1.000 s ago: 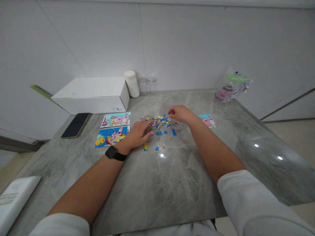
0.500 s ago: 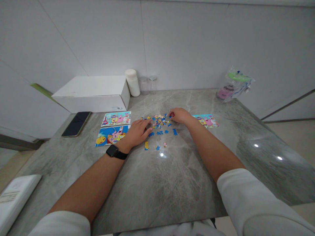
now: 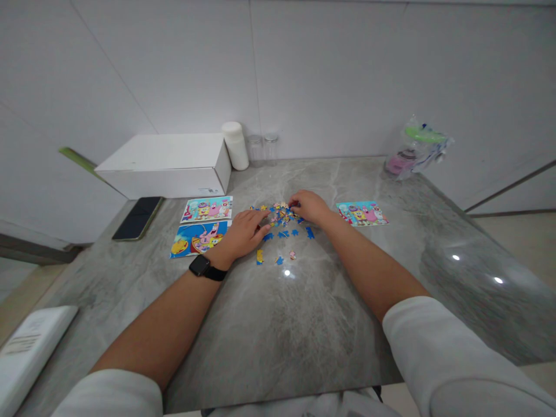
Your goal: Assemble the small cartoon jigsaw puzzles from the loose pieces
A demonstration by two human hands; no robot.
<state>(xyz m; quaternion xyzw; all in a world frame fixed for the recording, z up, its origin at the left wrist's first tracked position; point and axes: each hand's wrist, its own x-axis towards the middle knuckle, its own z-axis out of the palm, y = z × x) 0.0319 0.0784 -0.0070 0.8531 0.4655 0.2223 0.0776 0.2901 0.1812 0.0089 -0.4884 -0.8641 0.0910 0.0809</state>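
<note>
Sorting stage: both hands rest on scattered puzzle pieces (image 3: 282,223) mid-tabletop (image 3: 304,324). Left hand (image 3: 243,231) lies flat, released; right hand (image 3: 308,207) curled, grip unclear. Next likely needs pinching one piece.

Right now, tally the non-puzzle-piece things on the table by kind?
Picture cards: 3
Clear jars: 2
White box: 1
White bottle: 1
Phone: 1
Plastic bag: 1
Total: 9

Table (image 3: 304,324): grey marble veining. Puzzle pieces (image 3: 282,223): mostly blue, some yellow. Picture cards (image 3: 200,237): blue, pink, yellow cartoons. Box (image 3: 167,165): white. Watch (image 3: 204,268): black.
</note>
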